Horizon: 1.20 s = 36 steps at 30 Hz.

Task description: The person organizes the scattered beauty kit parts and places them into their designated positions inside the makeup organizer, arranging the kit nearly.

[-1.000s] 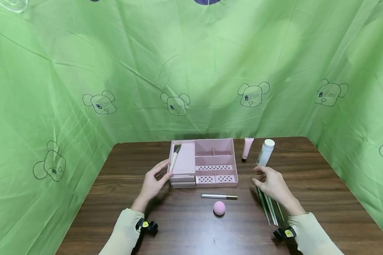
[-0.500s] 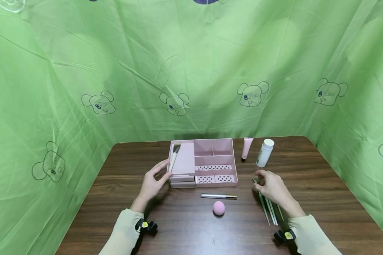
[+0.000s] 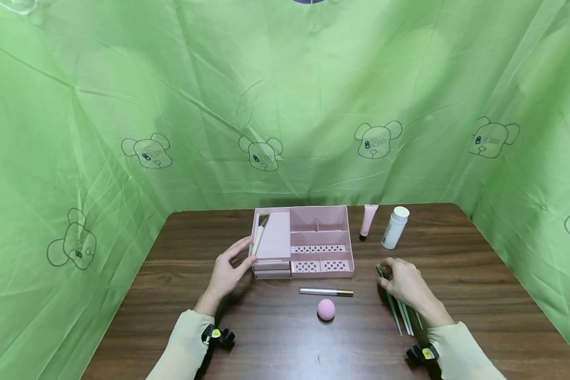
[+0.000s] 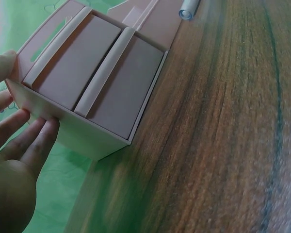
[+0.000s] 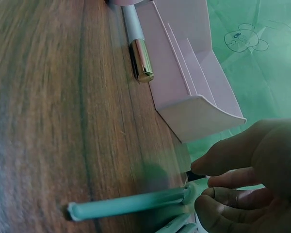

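Observation:
At the back middle of the table stands a pink desk organizer (image 3: 277, 243) with drawers at its left. My left hand (image 3: 227, 277) rests against its left side. In the left wrist view the fingers (image 4: 39, 141) lie fairly straight along the side wall, with the thumb by the upper corner. A white-handled brush (image 3: 258, 235) leans in the organizer beside that hand. My right hand (image 3: 404, 279) is low over several slim green sticks (image 3: 393, 312). From the right wrist, thumb and fingertips stand apart around the far end of one green stick (image 5: 126, 204); the hand covers the other far ends.
A silver tube with a gold end (image 3: 325, 292) and a pink ball (image 3: 326, 310) lie in front of the organizer. To its right are a pink squeeze tube (image 3: 368, 221) and a white bottle (image 3: 395, 228). A green curtain (image 3: 285, 105) hangs behind the table (image 3: 180, 253).
My right hand has moved down and slightly toward me, away from the white bottle to the ends of the green sticks. The left hand has stayed against the organizer.

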Available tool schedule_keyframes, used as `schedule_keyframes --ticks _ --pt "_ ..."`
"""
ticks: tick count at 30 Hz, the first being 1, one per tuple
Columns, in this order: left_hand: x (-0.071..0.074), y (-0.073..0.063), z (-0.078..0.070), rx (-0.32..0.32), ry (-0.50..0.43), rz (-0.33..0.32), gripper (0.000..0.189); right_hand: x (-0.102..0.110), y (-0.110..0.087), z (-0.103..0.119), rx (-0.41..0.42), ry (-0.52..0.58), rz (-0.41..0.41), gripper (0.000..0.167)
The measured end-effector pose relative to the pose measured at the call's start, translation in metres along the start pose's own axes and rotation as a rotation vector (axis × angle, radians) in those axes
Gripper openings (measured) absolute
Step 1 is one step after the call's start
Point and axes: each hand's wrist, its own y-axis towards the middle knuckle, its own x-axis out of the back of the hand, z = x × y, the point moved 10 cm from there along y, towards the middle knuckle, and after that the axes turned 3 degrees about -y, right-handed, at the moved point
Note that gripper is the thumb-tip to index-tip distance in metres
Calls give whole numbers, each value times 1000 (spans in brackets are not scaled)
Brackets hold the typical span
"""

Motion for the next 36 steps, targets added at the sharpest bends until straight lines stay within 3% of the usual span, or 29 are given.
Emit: schedule_keyframes --ticks 9,18,28,36 --pt "0 3 -2 -10 14 2 46 -11 -2 -1 -33 -16 63 22" --pt "0 3 1 4 8 6 47 -18 -2 3 -27 -18 81 28" --pt "-1 -4 2 21 2 2 46 -21 1 8 -17 -56 104 19" --pt "0 -2 2 15 -21 -2 46 -22 3 5 -53 -61 103 22"
